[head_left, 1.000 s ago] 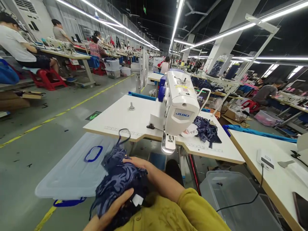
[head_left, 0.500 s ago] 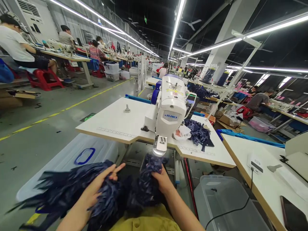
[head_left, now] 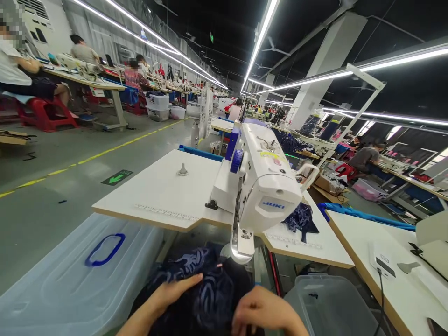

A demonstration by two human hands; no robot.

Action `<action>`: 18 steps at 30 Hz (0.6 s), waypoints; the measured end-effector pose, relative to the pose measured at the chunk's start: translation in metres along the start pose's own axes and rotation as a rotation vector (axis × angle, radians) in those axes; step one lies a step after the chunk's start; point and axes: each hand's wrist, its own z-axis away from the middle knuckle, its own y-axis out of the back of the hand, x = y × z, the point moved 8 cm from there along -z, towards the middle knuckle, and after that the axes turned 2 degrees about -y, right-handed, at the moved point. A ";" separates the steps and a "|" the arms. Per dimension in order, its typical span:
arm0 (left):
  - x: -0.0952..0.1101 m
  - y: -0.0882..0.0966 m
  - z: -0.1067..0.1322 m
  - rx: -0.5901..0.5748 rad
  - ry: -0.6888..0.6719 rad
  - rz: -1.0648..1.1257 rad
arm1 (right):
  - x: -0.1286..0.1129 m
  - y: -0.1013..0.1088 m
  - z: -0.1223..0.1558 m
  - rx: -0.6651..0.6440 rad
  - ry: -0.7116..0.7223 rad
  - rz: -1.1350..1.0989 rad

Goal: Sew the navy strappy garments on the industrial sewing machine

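Note:
A bundle of navy fabric strips [head_left: 213, 289] with a wavy sheen lies low in front of me, below the sewing machine's narrow arm. My left hand [head_left: 173, 296] grips it from the left, its thumb stretched across the top and the other fingers mostly hidden. On the right side of the bundle, my right hand [head_left: 262, 310] is closed on the dark fabric, its curled fingers slightly blurred. Just above the hands stands a white JUKI sewing machine [head_left: 269, 186], its lit arm end [head_left: 241, 249] close over the cloth.
A white worktable [head_left: 154, 186] surrounds the machine, with more navy strips [head_left: 299, 219] on its right. A lidded clear bin [head_left: 70, 289] stands at left, an open clear bin [head_left: 336, 303] at right. Another table [head_left: 371, 233] stands farther right. Several people work at machines behind.
My view has shifted, and the machine sits further right. The fabric strips that trailed left over the bin lid are now gathered between my hands. My right hand has moved lower and right.

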 end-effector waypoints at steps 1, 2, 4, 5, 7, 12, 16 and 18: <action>0.006 -0.006 0.001 -0.054 -0.015 -0.037 | -0.007 0.019 0.000 0.125 0.015 -0.042; 0.013 -0.012 0.003 -0.104 -0.037 -0.077 | -0.013 0.036 -0.001 0.270 0.039 -0.050; 0.027 -0.022 0.009 -0.175 -0.092 -0.135 | -0.022 0.051 -0.007 0.475 0.103 0.035; 0.031 -0.026 0.013 -0.195 -0.106 -0.151 | -0.024 0.047 -0.014 0.489 0.134 0.077; 0.034 -0.027 0.019 -0.176 -0.109 -0.151 | -0.021 0.033 -0.029 0.417 0.161 0.094; 0.015 -0.027 0.030 0.008 -0.050 -0.063 | -0.019 0.021 -0.035 0.250 0.188 0.142; 0.011 -0.040 0.040 0.160 -0.065 -0.092 | -0.026 0.037 -0.014 0.289 0.274 0.288; 0.014 -0.047 0.045 0.223 -0.049 -0.165 | -0.026 0.044 -0.002 0.335 0.326 0.332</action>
